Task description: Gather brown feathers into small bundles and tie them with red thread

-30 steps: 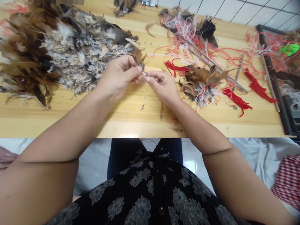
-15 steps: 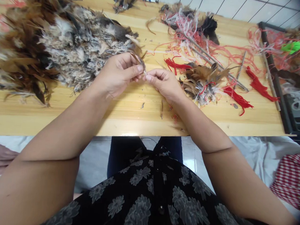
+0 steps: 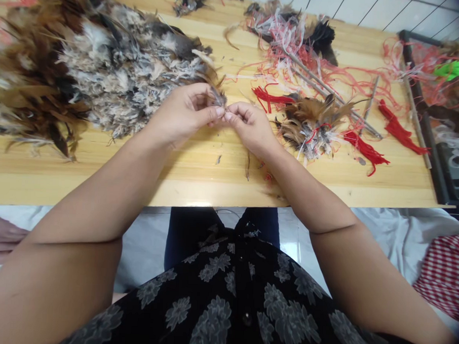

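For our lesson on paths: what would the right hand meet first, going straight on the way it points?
Probably the left hand, directly ahead; whether the two already touch is unclear.

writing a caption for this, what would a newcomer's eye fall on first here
The big fluffy heap of white, grey and brown feathers lies left on the pale wooden table. Near the centre, the bare left hand pinches a small grey-brown feather, close beside the bare right hand. Bright red stringy bundles stand out on the table's right half.
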The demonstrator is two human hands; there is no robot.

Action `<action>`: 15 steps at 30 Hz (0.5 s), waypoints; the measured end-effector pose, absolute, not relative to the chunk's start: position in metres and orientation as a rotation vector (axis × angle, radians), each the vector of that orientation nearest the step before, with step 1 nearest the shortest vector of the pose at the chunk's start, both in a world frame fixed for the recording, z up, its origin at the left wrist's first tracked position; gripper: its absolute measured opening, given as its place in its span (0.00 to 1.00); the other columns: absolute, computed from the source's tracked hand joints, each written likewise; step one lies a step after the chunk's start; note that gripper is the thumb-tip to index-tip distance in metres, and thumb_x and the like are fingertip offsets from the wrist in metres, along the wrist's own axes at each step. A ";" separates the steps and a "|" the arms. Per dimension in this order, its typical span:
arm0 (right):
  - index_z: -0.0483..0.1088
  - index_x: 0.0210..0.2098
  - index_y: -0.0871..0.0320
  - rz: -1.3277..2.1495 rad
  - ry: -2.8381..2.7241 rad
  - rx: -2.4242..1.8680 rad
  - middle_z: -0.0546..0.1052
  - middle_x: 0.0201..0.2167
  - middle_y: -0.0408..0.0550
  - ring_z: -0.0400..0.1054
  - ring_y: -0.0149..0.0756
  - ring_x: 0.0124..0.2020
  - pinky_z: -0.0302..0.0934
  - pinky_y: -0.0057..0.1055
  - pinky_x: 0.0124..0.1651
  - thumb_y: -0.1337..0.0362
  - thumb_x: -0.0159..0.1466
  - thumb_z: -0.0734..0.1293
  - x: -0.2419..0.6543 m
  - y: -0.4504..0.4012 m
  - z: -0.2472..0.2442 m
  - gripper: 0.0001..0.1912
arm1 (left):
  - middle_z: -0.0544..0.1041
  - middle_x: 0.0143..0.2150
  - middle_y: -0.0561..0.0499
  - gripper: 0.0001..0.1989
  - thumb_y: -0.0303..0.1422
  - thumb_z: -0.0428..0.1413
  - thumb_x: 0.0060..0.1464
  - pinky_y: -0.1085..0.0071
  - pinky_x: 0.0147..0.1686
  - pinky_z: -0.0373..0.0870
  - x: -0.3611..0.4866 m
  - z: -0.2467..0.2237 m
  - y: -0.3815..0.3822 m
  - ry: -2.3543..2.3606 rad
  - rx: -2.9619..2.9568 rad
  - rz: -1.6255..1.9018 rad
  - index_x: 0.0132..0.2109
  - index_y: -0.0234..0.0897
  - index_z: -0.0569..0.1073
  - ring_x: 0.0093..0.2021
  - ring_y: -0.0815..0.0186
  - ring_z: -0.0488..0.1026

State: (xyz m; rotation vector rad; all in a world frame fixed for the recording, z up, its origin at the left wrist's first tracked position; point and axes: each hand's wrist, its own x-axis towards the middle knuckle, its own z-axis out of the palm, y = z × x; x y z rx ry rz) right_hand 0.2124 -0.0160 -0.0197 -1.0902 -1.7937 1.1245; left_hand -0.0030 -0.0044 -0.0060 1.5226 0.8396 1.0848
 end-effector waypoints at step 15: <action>0.80 0.39 0.56 1.130 -1.739 -1.088 0.84 0.40 0.45 0.76 0.36 0.47 0.73 0.35 0.57 0.43 0.76 0.79 0.214 -0.013 -0.019 0.23 | 0.83 0.35 0.55 0.18 0.34 0.85 0.62 0.63 0.43 0.74 -0.009 -0.010 -0.001 1.071 1.793 1.117 0.39 0.41 0.83 0.35 0.63 0.76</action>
